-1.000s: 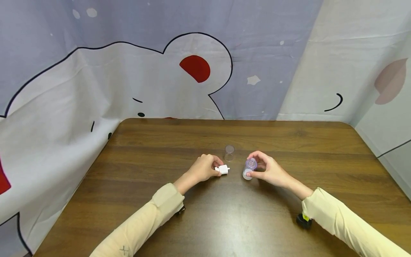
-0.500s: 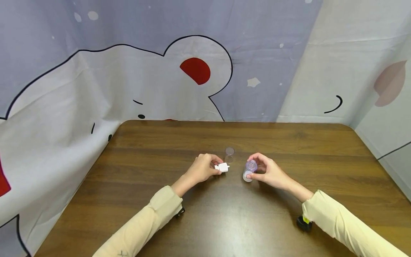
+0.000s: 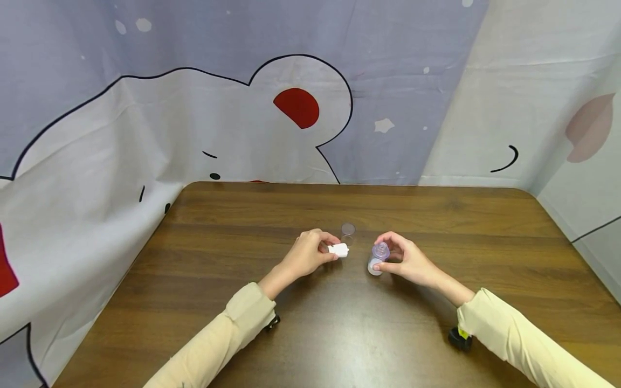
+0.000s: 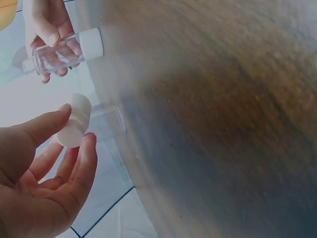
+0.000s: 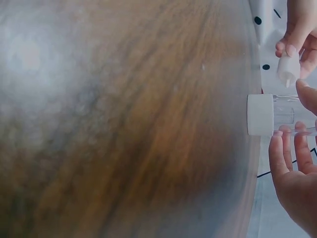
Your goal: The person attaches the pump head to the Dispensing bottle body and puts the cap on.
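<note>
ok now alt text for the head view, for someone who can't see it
A person's left hand pinches a small white piece while the right hand holds a clear, white-based bottle at a wooden table. A transparent cylinder stands just beyond; patterned fabric hangs behind.

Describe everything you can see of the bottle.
The bottle is see-through and looks like plastic, purplish in the head view. It has a white base, a straight body and a narrower neck with no cap on. It is roughly upright, neck up, nearer the person than the clear cup and to its right. The right hand grips its body. Whether the base touches the table, I cannot tell.
</note>
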{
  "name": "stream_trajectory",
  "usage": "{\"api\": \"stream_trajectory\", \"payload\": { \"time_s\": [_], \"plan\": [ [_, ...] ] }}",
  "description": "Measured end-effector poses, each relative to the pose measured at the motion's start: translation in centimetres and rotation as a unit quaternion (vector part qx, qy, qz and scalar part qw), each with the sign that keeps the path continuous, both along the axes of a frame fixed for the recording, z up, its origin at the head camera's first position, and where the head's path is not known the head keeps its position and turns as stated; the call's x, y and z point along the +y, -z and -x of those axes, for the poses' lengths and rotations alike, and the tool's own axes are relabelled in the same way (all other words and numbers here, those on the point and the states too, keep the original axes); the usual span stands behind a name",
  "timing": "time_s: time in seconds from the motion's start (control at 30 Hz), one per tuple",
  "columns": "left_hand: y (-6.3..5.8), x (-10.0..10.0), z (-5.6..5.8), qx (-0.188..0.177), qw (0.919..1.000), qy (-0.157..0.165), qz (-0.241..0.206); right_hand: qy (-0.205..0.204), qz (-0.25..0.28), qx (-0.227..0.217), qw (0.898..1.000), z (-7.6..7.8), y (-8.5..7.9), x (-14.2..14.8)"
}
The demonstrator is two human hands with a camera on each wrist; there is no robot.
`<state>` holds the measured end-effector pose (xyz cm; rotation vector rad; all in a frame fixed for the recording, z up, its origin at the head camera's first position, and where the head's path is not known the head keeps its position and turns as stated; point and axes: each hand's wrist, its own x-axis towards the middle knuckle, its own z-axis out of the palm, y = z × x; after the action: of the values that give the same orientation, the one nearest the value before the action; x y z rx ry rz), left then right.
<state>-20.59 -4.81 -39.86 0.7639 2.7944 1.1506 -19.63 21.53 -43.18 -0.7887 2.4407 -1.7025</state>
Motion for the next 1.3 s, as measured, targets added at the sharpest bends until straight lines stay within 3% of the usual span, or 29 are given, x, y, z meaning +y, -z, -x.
{"api": "stream_trajectory", "payload": {
  "time_s": [0.23,0.63,1.07,1.3],
  "plan": [
    [-0.1,0.2,-0.1,0.044,0.9989,-0.007,-0.012,0.001,-0.002,0.001,1.000,-0.1,-0.1,0.0],
    [-0.6,0.7,-0.4,0.062,0.9966,-0.010,-0.053,0.000,-0.004,-0.001,1.000,-0.1,0.0,0.1],
    [-1.0,1.2,-0.3,0.091,0.9883,0.003,-0.122,-0.001,-0.001,0.002,1.000,-0.1,0.1,0.1],
    [-1.3,1.6,-0.4,0.084,0.9888,0.004,-0.123,-0.003,-0.001,0.004,1.000,0.0,0.2,0.1]
  ]
}}
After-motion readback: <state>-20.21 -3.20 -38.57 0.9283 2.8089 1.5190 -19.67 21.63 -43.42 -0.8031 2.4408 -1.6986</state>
